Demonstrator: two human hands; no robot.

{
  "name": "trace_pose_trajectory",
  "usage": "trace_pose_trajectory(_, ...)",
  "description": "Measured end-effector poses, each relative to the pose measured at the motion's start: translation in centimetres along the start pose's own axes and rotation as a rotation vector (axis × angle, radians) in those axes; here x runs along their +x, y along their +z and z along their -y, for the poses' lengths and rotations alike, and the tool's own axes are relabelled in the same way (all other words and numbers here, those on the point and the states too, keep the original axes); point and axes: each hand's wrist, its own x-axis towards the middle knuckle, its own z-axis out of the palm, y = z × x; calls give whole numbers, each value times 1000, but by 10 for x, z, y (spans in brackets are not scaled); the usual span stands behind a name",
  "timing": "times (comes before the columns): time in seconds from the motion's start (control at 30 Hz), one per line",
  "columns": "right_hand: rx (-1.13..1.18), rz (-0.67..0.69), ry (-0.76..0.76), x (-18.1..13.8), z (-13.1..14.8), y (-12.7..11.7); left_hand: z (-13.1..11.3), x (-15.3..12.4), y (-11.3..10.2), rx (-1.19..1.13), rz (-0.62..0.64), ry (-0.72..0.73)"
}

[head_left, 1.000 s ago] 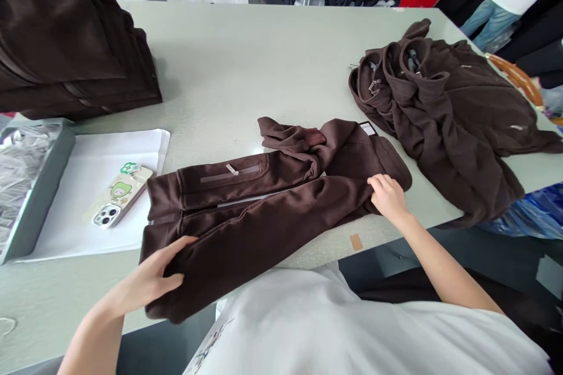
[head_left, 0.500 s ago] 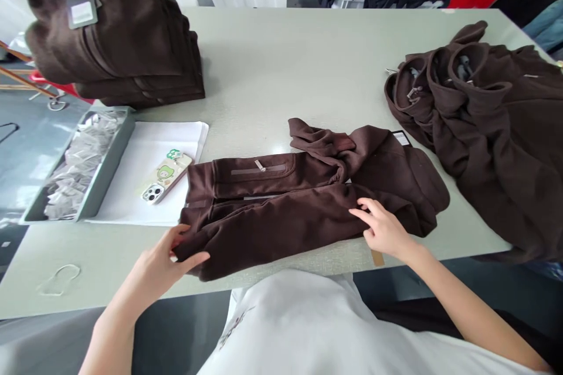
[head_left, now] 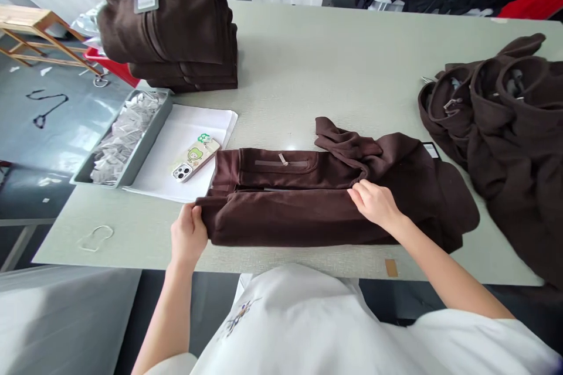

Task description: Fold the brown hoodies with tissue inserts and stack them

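Note:
A dark brown jacket [head_left: 290,220] lies partly folded across the table, its zipped pocket [head_left: 284,162] facing up. At its left end, my left hand [head_left: 189,234] is closed on the edge of the folded front panel. My right hand [head_left: 376,205] pinches the same panel's upper edge near the middle, beside a bunched sleeve [head_left: 345,140]. Further right the jacket widens out flat, with a tag [head_left: 431,150] showing at its far side. The fingertips of both hands are partly hidden by the cloth.
Folded brown jackets [head_left: 176,29] are stacked at the back left. Beside them are a grey tray [head_left: 127,173] of small packets, white paper [head_left: 153,179] and a phone [head_left: 196,158]. More brown garments [head_left: 519,158] heap at the right. A white loop [head_left: 97,238] lies front left.
Both hands have gone from loose to closed on the jacket's near panel. The panel's near edge has been drawn in and straightened. The view has shifted left.

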Motion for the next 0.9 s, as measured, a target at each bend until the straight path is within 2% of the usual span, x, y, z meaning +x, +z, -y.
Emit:
trace_pose_trajectory(0.07,-83,41,34,-2,-7,6,3,16,9,96,122,11)
trace_pose_trajectory(0.13,-132,81,68,1,-9,15,4,25,18,184,177,24)
trace_pose_trajectory(0.23,-135,83,107,6,-9,23,5,28,21,286,138,14)
trace_pose_trajectory(0.33,-129,33,86,8,-10,24,-1,20,11,313,96,43)
trace_pose_trajectory(0.4,-126,13,79,9,-9,23,-14,10,1,272,13,192)
trace_pose_trajectory(0.47,-96,4,92,10,-5,20,-33,-4,-4,195,-81,410)
trace_pose_trajectory(0.5,-67,-6,99,10,-3,18,-43,-11,-3,154,-82,527)
trace_pose_trajectory(0.57,10,-41,108,5,4,11,-59,-23,7,100,42,736)
trace_pose_trajectory(0.63,79,-81,122,-9,8,2,-65,-29,27,98,207,859)
trace_pose_trajectory(0.7,116,-100,159,-33,9,-9,-60,-28,52,111,288,869)
trace_pose_trajectory(0.8,84,-56,230,-79,2,-22,-46,-23,77,124,298,823)
trace_pose_trajectory(0.9,-2,38,331,-116,-15,-25,-38,-20,81,137,282,824)
